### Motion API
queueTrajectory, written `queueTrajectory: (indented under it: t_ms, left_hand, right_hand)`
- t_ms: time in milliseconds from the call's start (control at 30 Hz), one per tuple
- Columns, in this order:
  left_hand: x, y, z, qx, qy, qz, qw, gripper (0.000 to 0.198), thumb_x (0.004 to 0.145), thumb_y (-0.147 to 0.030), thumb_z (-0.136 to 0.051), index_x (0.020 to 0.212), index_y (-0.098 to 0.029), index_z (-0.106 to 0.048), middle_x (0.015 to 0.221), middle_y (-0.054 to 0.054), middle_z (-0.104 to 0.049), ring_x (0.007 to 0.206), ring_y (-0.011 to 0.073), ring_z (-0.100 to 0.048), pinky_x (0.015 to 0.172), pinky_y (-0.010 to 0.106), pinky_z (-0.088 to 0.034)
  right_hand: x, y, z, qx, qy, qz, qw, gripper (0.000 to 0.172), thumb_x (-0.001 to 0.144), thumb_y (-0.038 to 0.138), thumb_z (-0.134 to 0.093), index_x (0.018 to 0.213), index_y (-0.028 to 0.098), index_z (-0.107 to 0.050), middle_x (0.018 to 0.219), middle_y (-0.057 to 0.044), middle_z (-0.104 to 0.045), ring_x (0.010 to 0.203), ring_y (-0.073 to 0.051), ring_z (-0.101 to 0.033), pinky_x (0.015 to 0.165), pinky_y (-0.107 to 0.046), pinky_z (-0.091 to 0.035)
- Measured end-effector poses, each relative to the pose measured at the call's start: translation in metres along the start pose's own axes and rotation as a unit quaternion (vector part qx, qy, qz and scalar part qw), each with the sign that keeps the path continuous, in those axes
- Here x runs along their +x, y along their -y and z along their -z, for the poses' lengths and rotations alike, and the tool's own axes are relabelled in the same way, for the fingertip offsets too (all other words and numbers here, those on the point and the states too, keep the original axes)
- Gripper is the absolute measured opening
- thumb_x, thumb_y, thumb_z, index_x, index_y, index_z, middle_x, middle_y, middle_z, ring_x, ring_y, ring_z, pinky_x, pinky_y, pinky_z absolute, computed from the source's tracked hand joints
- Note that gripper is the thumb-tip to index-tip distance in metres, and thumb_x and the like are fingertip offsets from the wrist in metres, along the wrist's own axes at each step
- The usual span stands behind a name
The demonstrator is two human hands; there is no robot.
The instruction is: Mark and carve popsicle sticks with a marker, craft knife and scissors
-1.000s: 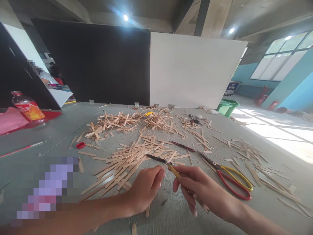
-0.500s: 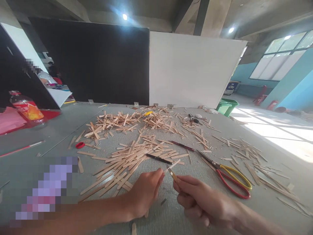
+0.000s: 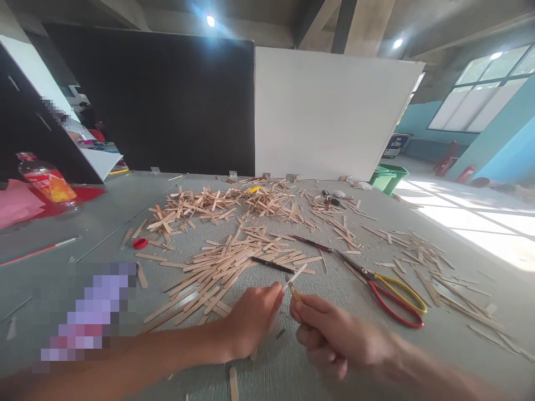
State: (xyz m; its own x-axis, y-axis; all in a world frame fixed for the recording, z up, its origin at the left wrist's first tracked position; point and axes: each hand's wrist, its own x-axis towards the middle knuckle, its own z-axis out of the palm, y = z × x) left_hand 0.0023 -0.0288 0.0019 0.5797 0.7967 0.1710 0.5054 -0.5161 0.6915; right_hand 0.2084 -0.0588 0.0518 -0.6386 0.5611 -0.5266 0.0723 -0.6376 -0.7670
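Note:
My left hand (image 3: 251, 323) rests on the grey table with its fingers pinched around a thin wooden stick (image 3: 295, 277) that pokes up to the right. My right hand (image 3: 334, 334) is closed on a small yellow-handled craft knife (image 3: 295, 293), its tip touching the stick just right of my left fingers. Both hands sit at the near edge of a heap of flat wooden sticks (image 3: 225, 267).
Red and yellow scissors (image 3: 388, 292) lie to the right of my hands. A dark pencil (image 3: 271, 264) and a red pencil (image 3: 311, 243) lie among the sticks. More stick piles (image 3: 234, 203) spread further back. A drink bottle (image 3: 44, 181) stands far left, a red ring (image 3: 140, 243) nearby.
My right hand has drawn back towards me and closed tighter on the knife, bringing its tip to the stick. My left hand has stayed in place.

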Motion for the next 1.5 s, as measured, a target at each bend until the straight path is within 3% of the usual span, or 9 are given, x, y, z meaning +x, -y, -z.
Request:
queueTrajectory:
  t_ms: [133,333,500,933,1200,1267,1367,1433,1500]
  left_hand:
    - [0.001,-0.008,0.003,0.010,0.001,0.001,1.000,0.041,0.110,-0.046,-0.026,0.079,-0.025,-0.039,0.063,-0.005,-0.046,0.052,0.0148,-0.039,0.054,0.029,-0.028]
    - [-0.004,-0.008,0.006,-0.052,0.038,0.003,0.998,0.035,0.110,-0.038,-0.031,0.078,-0.026,-0.036,0.052,-0.008,-0.040,0.044,0.0140,-0.036,0.049,0.027,-0.027]
    - [-0.003,-0.001,0.003,-0.014,0.007,-0.005,1.000,0.030,0.108,-0.031,-0.035,0.080,-0.025,-0.040,0.061,-0.005,-0.049,0.049,0.0140,-0.039,0.051,0.028,-0.027]
    - [-0.001,0.008,-0.002,0.021,0.003,0.008,1.000,0.028,0.107,-0.027,-0.035,0.080,-0.024,-0.041,0.062,-0.006,-0.049,0.050,0.0124,-0.036,0.052,0.027,-0.025]
    - [-0.001,-0.007,0.005,0.023,-0.009,0.003,1.000,0.032,0.108,-0.031,-0.030,0.077,-0.025,-0.034,0.059,-0.007,-0.038,0.049,0.0141,-0.033,0.052,0.029,-0.022]
    - [-0.001,-0.010,0.006,0.014,-0.015,0.000,1.000,0.033,0.109,-0.031,-0.030,0.076,-0.026,-0.031,0.058,-0.007,-0.035,0.049,0.0140,-0.031,0.052,0.029,-0.021]
    - [-0.001,-0.010,0.006,-0.001,-0.011,0.003,1.000,0.033,0.110,-0.035,-0.028,0.078,-0.026,-0.032,0.060,-0.008,-0.034,0.049,0.0137,-0.028,0.051,0.029,-0.021]
    - [0.000,-0.009,0.006,-0.012,-0.015,0.017,1.000,0.035,0.111,-0.040,-0.025,0.081,-0.025,-0.036,0.061,-0.008,-0.037,0.049,0.0137,-0.031,0.052,0.029,-0.024]
    - [0.001,-0.008,0.006,-0.021,-0.029,0.032,0.999,0.038,0.111,-0.044,-0.024,0.081,-0.025,-0.038,0.062,-0.007,-0.039,0.049,0.0141,-0.033,0.053,0.029,-0.025]
  right_hand:
    - [0.010,-0.017,-0.018,-0.017,-0.074,0.077,0.994,0.045,0.094,0.067,-0.054,0.087,0.027,-0.033,0.066,0.012,-0.038,0.042,-0.005,-0.028,0.035,-0.016,-0.030]
    - [-0.008,0.015,0.005,-0.068,0.025,-0.070,0.995,0.033,0.101,0.053,-0.054,0.090,0.027,-0.038,0.057,0.014,-0.030,0.041,-0.004,-0.015,0.036,-0.014,-0.013]
    - [0.001,-0.002,-0.006,-0.053,-0.070,0.035,0.996,0.039,0.099,0.060,-0.052,0.088,0.027,-0.034,0.063,0.012,-0.039,0.040,-0.005,-0.028,0.035,-0.015,-0.027]
    - [-0.001,0.001,-0.002,-0.065,-0.051,-0.005,0.997,0.033,0.101,0.054,-0.050,0.088,0.028,-0.035,0.059,0.013,-0.033,0.041,-0.006,-0.022,0.036,-0.016,-0.020]
    - [-0.005,0.008,-0.001,-0.136,-0.064,0.003,0.989,0.030,0.104,0.050,-0.041,0.086,0.026,-0.037,0.061,0.011,-0.035,0.045,-0.008,-0.027,0.043,-0.020,-0.022]
    - [-0.009,0.011,-0.001,-0.272,-0.104,0.041,0.956,0.024,0.104,0.039,-0.042,0.085,0.025,-0.041,0.064,0.008,-0.041,0.051,-0.010,-0.036,0.050,-0.023,-0.029]
    - [-0.014,0.014,-0.002,-0.484,-0.216,0.095,0.843,0.004,0.098,0.025,-0.051,0.095,0.023,-0.049,0.080,0.000,-0.057,0.071,-0.017,-0.053,0.065,-0.030,-0.037]
    - [-0.015,0.013,0.000,-0.542,-0.264,0.121,0.789,0.012,0.096,0.021,-0.053,0.108,0.022,-0.049,0.092,-0.005,-0.063,0.083,-0.022,-0.059,0.072,-0.034,-0.039]
    - [-0.014,0.012,0.002,-0.564,-0.277,0.149,0.763,0.016,0.097,0.018,-0.051,0.112,0.021,-0.048,0.100,-0.008,-0.067,0.090,-0.025,-0.063,0.076,-0.036,-0.041]
